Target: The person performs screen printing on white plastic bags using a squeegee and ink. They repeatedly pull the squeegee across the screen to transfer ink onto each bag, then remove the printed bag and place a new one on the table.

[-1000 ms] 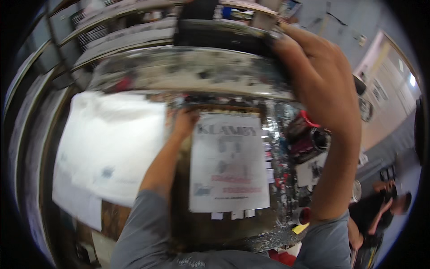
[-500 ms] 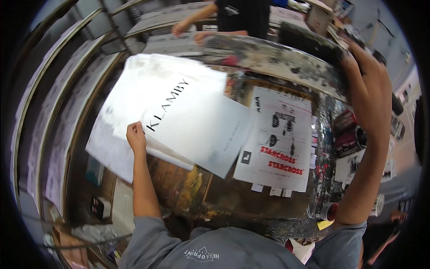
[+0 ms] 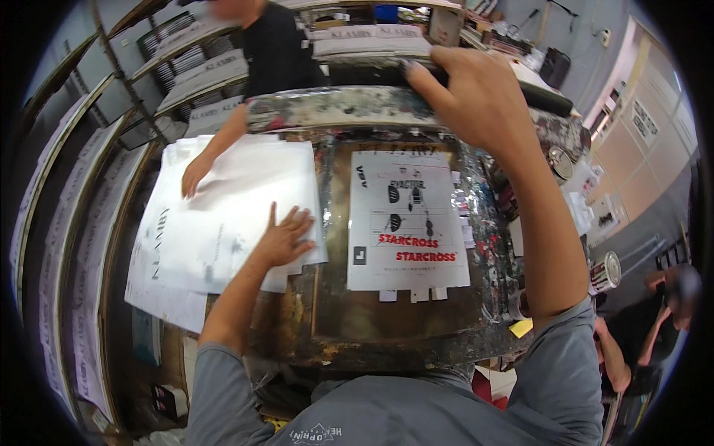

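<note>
While our left hand (image 3: 286,238) is resting, fingers spread, on glossy white sheets (image 3: 260,175) left of the printed page (image 3: 394,271), we are seeing their black lettering and grey smudges; our right hand (image 3: 483,100) is overlapping the dark bar (image 3: 372,72), its grip unclear.

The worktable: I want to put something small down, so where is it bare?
The dark board is bare below the printed sheet and its white tabs, toward the grey shirt; a narrow strip shows between that sheet and the white sheets. Crowded: the left, under those, the left hand and a co-worker's hand.
</note>
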`<action>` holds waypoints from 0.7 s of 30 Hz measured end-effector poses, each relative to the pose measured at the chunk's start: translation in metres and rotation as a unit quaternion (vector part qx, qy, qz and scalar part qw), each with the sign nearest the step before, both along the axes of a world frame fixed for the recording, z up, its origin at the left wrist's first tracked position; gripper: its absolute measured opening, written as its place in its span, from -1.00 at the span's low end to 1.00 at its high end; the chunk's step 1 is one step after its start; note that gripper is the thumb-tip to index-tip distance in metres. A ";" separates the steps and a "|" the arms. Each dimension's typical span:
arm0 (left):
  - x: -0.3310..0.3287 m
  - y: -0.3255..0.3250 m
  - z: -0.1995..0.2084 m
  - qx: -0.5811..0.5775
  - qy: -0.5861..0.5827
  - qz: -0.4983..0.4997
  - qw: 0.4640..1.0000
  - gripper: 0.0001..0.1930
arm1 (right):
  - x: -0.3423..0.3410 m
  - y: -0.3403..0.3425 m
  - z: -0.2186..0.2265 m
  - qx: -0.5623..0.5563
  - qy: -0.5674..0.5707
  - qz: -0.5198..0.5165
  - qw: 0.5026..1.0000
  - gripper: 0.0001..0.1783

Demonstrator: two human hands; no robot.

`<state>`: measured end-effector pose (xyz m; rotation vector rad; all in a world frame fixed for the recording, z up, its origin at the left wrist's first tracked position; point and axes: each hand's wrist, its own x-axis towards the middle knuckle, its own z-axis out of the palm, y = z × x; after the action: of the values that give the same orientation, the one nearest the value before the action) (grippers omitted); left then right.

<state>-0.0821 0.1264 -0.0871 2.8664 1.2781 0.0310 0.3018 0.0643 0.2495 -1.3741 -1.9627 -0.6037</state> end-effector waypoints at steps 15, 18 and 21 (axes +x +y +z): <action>0.310 -0.053 -0.029 -0.037 -0.203 -0.222 0.953 -0.06 | 0.009 0.004 -0.011 -0.019 -0.007 -0.004 1.000 -0.34; 0.316 -0.058 -0.028 -0.054 -0.230 -0.227 0.945 -0.06 | 0.010 -0.004 -0.018 -0.005 -0.015 0.000 1.000 -0.33; 0.294 -0.067 -0.021 -0.009 -0.259 -0.201 0.945 -0.10 | 0.005 -0.015 -0.018 0.003 -0.017 -0.008 1.000 -0.31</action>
<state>0.2123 0.0590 -0.1085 2.7570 0.5877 0.7092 0.3064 0.0495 0.2313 -1.3864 -1.9768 -0.6439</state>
